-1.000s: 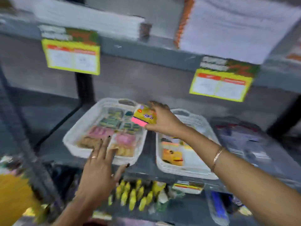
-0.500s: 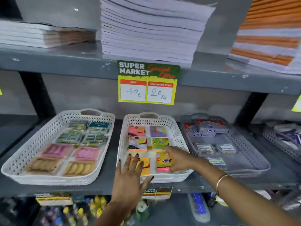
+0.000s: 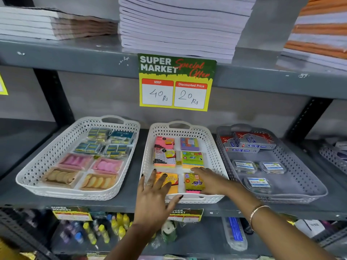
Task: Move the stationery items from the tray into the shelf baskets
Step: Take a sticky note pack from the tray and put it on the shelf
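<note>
Two bare forearms entered from the bottom edge, no sleeves in view. Left hand (image 3: 154, 199): thin pale ring (image 3: 149, 184) on one finger; nails painted dark, near black, cut short to medium. Right hand (image 3: 210, 180): nails mostly hidden from view. Right wrist carried a slim metal bangle (image 3: 257, 212), gold-toned with a rosy tint, plain and unmarked. No watch, gloves or other coverings seen.

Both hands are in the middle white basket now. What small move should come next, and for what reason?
Probably lift the right hand off the yellow sticky-note pack with the pink edge. The pack already lies flat in the front right slot of the white perforated plastic basket, in line with the packs behind it.
</note>
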The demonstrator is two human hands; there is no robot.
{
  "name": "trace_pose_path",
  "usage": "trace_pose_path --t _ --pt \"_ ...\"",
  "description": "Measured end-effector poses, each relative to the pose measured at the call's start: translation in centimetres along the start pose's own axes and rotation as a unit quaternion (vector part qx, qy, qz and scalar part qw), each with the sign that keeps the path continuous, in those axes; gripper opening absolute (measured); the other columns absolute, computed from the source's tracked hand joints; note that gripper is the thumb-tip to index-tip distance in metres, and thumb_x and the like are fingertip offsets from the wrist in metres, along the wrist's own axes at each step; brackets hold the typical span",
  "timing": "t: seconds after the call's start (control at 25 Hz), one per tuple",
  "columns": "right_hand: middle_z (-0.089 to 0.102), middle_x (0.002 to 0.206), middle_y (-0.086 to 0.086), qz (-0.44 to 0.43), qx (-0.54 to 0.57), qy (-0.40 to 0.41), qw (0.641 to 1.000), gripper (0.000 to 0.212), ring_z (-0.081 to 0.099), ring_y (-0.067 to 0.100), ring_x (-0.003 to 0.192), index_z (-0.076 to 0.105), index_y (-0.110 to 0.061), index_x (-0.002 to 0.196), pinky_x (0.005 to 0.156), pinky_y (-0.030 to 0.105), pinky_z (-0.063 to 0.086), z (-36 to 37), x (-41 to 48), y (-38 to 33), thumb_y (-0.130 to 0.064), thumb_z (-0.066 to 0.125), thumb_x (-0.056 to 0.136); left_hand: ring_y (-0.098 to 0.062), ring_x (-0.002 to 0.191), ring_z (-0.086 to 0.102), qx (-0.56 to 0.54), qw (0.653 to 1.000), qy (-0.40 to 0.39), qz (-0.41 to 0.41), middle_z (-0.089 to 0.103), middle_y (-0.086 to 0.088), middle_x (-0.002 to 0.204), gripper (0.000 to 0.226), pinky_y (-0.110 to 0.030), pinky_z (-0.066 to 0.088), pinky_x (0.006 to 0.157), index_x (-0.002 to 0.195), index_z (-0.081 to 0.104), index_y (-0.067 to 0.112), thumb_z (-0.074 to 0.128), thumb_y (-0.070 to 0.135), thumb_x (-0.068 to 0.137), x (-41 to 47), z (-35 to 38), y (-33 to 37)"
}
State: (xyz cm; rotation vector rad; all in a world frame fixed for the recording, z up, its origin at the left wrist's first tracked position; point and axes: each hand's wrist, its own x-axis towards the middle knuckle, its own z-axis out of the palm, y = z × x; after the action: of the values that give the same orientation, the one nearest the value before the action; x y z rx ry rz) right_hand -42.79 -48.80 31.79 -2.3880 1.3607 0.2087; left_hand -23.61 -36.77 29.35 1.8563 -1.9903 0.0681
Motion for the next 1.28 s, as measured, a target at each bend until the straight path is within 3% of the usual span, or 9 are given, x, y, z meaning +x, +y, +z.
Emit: trace_pose_path --t 0.24,0.64,0.96,1.28 --pt "0.021 0.154 0.008 -0.006 -0.039 -0.005 0.999 0.088 0.023 0.026 0.14 0.013 -0.014 0.148 0.116 0.036 0.024 0.19 0.28 0.19 -0.019 0.069 0.081 -0.029 0.123 0.048 -0.001 1.0 -0.001 0.002 0.065 -0.002 0.117 0.072 -0.052 0.024 0.102 0.093 0.072 0.024 0.013 0.065 0.092 0.01 0.17 -0.06" --pt "0.033 0.144 0.008 -0.01 -0.056 -0.013 0.998 0.076 0.032 0.024 0.131 0.026 -0.012 0.143 0.111 0.034 0.03 0.32 0.72 0.36 -0.022 0.068 0.081 -0.029 0.125 0.046 -0.001 1.0 0.014 0.011 0.065 -0.003 0.119 0.073 -0.052 0.023 0.103 0.094 0.071 0.023 0.011 0.065 0.092 0.05 0.56 -0.28" --pt "0.03 0.145 0.01 -0.008 -0.06 -0.017 0.998 0.075 0.03 0.025 0.133 0.024 -0.01 0.144 0.112 0.033 0.029 0.12 0.66 0.2 -0.02 0.066 0.083 -0.028 0.125 0.046 0.014 0.999 0.025 0.018 0.065 -0.002 0.118 0.06 -0.055 0.03 0.102 0.094 0.071 0.023 0.025 0.061 0.089 0.01 0.5 -0.25" --pt "0.028 0.148 0.01 0.013 -0.051 -0.029 0.998 0.077 0.028 0.024 0.135 0.022 -0.011 0.145 0.113 0.033 0.027 0.07 0.61 0.14 -0.018 0.067 0.082 -0.028 0.125 0.046 0.016 1.0 0.019 0.018 0.065 -0.002 0.119 0.07 -0.056 0.031 0.101 0.094 0.071 0.022 0.015 0.064 0.091 0.0 0.58 -0.39"
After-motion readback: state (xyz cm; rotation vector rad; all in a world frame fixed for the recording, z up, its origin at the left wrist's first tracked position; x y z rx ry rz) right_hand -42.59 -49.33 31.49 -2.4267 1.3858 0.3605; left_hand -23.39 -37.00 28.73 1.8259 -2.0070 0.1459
